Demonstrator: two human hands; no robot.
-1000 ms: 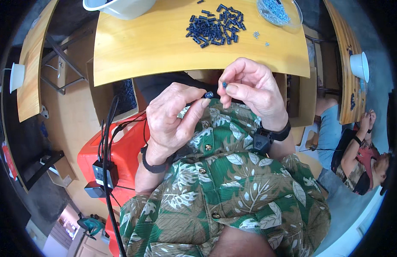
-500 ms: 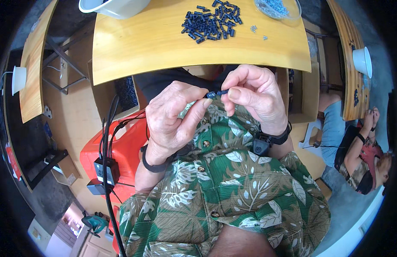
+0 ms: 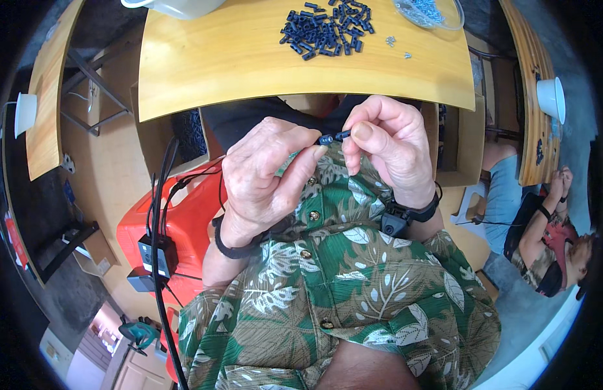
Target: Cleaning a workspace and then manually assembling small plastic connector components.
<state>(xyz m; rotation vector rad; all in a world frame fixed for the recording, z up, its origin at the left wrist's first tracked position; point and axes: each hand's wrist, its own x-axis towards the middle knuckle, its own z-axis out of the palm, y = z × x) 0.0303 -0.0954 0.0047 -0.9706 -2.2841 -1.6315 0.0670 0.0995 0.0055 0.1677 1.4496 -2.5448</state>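
Just beyond the front of my shirt, both hands meet over two small dark pieces. My left hand (image 3: 262, 172) pinches a short black tubular plastic piece (image 3: 325, 140) between thumb and forefinger, its glinting end facing right. Between the thumb and fingers of my right hand (image 3: 392, 146) is another slim black plastic piece (image 3: 342, 135), partly hidden by the fingers. The two ends lie close together; whether they touch is hard to tell. On the table beyond lies a pile of similar black pieces (image 3: 327, 31).
The yellow wooden table (image 3: 217, 71) has a white tub (image 3: 184, 8), a clear dish (image 3: 454, 26) of small shiny parts, and a few loose metal bits (image 3: 390, 41). Cardboard boxes (image 3: 470, 146) stand underneath. A red stool (image 3: 184, 224) with cables is left; another person (image 3: 542, 240) sits right.
The two black pieces show a little more between my fingertips, with the right one tilted. My hands have barely moved; the view has shifted slightly.
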